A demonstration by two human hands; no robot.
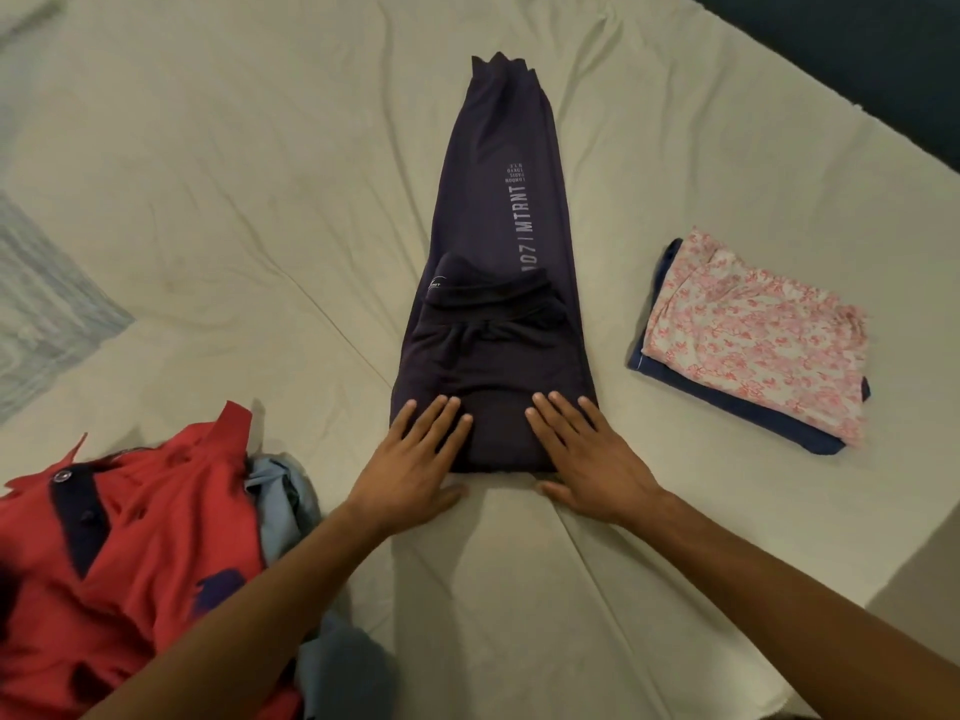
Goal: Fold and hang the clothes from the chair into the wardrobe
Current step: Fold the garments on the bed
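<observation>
I counted one pair of dark track pants [498, 283] laid out long on the one bedsheet [260, 174]. Two folded garments sat stacked at the right: one floral piece [753, 335] over one navy piece [727, 402]. One red polo shirt [130, 553], one light-blue garment [285, 491]. Two hands showed: left hand [410, 475], right hand [592, 459].

A wrinkled pale sheet [218, 210] covers the bed, with a dark headboard [857, 54] beyond.

Red shirt [130, 553] cut off at left and bottom edges, blue garment [291, 501] mostly buried beneath.
</observation>
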